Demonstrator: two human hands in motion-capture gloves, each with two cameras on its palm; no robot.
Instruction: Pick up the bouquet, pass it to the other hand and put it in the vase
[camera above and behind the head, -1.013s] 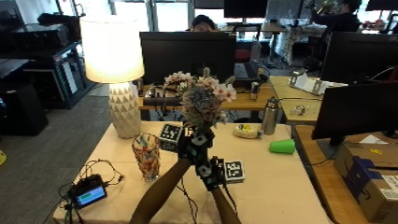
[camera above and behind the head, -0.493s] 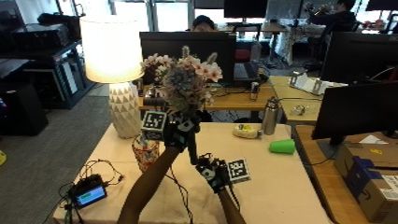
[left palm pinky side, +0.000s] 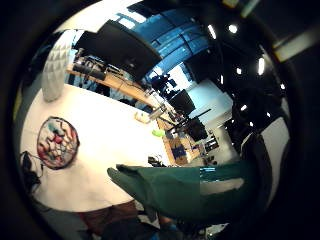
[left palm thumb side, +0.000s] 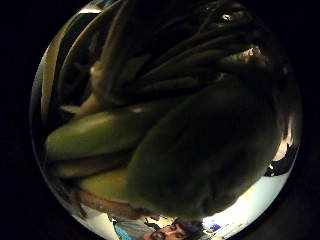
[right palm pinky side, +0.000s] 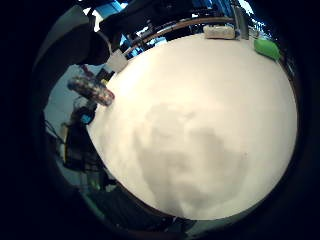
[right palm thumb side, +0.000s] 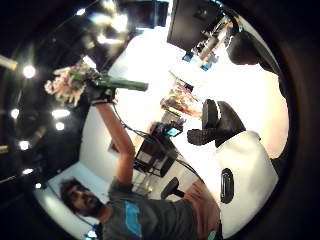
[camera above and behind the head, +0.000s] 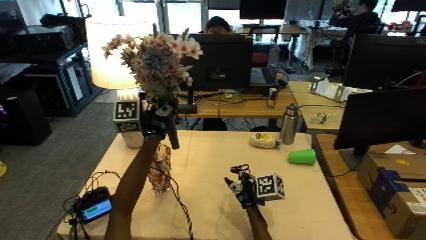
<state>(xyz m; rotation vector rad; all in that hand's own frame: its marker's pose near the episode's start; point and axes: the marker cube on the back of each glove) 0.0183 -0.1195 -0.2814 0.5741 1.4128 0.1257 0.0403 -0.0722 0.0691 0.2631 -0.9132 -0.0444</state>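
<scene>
So the flower bouquet (camera above and behind the head: 156, 62) is already gripped by its stems in the left hand (camera above and behind the head: 160, 122), raised above the patterned glass vase (camera above and behind the head: 160, 169) on the counter (camera above and behind the head: 213, 200), leaving only the lowering in, while the right hand (camera above and behind the head: 243, 189) hovers empty, fingers relaxed.

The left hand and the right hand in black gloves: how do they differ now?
The left hand is raised high above the colourful glass vase; the right hand stays low over the beige table. The left hand grips the green stems of the pink and white flower bouquet; the right hand holds nothing. Both wear black gloves.
</scene>
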